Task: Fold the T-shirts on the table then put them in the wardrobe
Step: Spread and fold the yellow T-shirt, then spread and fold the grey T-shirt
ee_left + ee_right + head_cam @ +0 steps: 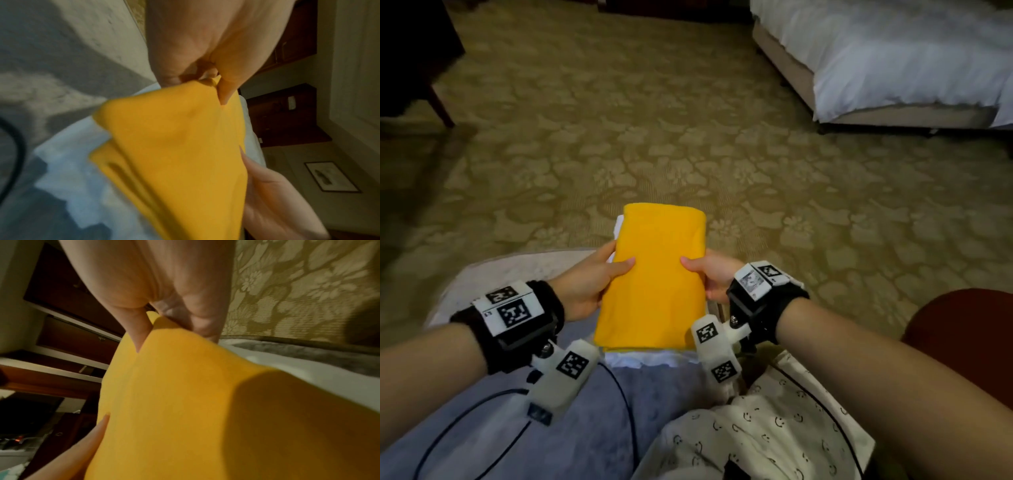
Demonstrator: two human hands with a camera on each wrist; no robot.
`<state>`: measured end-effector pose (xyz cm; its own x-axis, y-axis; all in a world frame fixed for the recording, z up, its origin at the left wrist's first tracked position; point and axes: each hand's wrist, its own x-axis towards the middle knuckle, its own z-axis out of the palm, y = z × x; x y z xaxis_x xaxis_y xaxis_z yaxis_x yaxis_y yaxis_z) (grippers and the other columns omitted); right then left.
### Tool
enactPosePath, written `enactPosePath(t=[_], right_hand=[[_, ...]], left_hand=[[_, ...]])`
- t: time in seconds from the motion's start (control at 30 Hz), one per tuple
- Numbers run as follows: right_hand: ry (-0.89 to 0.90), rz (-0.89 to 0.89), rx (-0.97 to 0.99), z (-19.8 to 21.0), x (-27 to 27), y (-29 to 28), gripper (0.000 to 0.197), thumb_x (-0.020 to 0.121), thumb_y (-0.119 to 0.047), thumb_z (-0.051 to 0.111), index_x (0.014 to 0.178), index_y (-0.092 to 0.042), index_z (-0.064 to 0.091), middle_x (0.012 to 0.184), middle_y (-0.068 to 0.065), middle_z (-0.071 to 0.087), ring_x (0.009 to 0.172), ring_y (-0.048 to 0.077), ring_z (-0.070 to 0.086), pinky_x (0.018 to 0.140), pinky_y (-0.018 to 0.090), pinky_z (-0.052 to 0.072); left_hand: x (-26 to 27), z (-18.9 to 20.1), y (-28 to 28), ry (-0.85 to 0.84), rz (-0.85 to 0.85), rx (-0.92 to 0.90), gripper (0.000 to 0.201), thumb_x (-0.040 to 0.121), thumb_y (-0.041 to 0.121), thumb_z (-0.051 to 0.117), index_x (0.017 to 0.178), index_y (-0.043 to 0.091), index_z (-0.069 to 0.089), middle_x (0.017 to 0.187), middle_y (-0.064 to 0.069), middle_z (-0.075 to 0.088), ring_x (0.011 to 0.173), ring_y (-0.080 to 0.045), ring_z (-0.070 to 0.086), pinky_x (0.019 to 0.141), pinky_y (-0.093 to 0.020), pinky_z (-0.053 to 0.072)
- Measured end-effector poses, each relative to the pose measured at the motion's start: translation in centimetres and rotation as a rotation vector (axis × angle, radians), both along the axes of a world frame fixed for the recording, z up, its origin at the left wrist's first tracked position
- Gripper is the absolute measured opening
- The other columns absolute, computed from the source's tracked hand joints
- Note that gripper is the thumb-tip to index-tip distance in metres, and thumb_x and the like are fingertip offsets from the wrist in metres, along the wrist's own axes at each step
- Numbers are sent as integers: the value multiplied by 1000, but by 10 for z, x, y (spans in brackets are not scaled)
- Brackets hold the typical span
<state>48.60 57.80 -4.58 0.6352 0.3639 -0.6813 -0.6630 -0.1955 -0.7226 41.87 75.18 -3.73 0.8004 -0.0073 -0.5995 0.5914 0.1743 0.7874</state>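
Folded yellow cotton T-shirt [654,274] sits atop a white folded garment [650,359], which I pinch between left hand [589,284] and right hand [714,277] above the patterned carpet [722,154]. I'd keep both grips level so the stack stays square on the way to the wardrobe.

The yellow T-shirt [652,274] hides most of a white garment [650,360] beneath; both wrist views blurred

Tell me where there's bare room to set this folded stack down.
Bare patterned carpet lies ahead, between the dark furniture leg and the bed. Near the body it is crowded: both hands grip the yellow T-shirt beside the red chair.
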Motion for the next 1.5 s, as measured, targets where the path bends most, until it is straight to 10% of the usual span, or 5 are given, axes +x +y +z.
enactPosePath(t=[0.23, 0.47, 0.83, 1.17, 1.5], right_hand=[[-99, 108, -240, -16, 3, 2, 66, 92, -23, 59, 147, -15, 23, 146, 13, 38, 130, 38, 41, 103, 59, 37], [-492, 154, -476, -5, 10, 2, 60, 94, -29, 55, 145, -13, 26, 140, 11, 46, 126, 31, 47, 102, 40, 39], [-341, 27, -496, -20, 27, -60, 46, 100, -29, 42, 140, -5, 34, 91, 14, 63, 60, 13, 54, 47, 19, 41], [-351, -80, -417, 4, 42, -106, 38, 100, -33, 42, 128, -7, 44, 74, 4, 60, 63, 16, 58, 60, 28, 46], [-405, -355, -408, 60, 25, -214, 14, 101, -25, 43, 97, -14, 50, 69, 5, 58, 59, 15, 55, 61, 28, 46]], left_hand=[[1, -19, 2, 9, -58, 118, 62, 95, 16, 52, 149, 27, 22, 143, -5, 46, 114, -32, 55, 96, -51, 44], [16, -10, -11, -678, -583, 1291, 86, 83, 52, 62, 150, 24, 18, 159, -8, 7, 145, -28, 10, 116, -45, 19], [37, -36, -31, -267, -1075, 1272, 110, 66, 77, 53, 141, 49, -22, 146, 1, -44, 139, -34, -31, 105, -71, 11], [80, 53, -97, -529, -1042, 1235, 74, 86, 63, 45, 146, 22, 32, 151, -2, 33, 133, -21, 37, 104, -31, 35], [92, 99, -235, -838, -1100, 1143, 56, 92, 53, 48, 135, 16, 48, 137, -6, 50, 123, -23, 48, 93, -29, 40]])
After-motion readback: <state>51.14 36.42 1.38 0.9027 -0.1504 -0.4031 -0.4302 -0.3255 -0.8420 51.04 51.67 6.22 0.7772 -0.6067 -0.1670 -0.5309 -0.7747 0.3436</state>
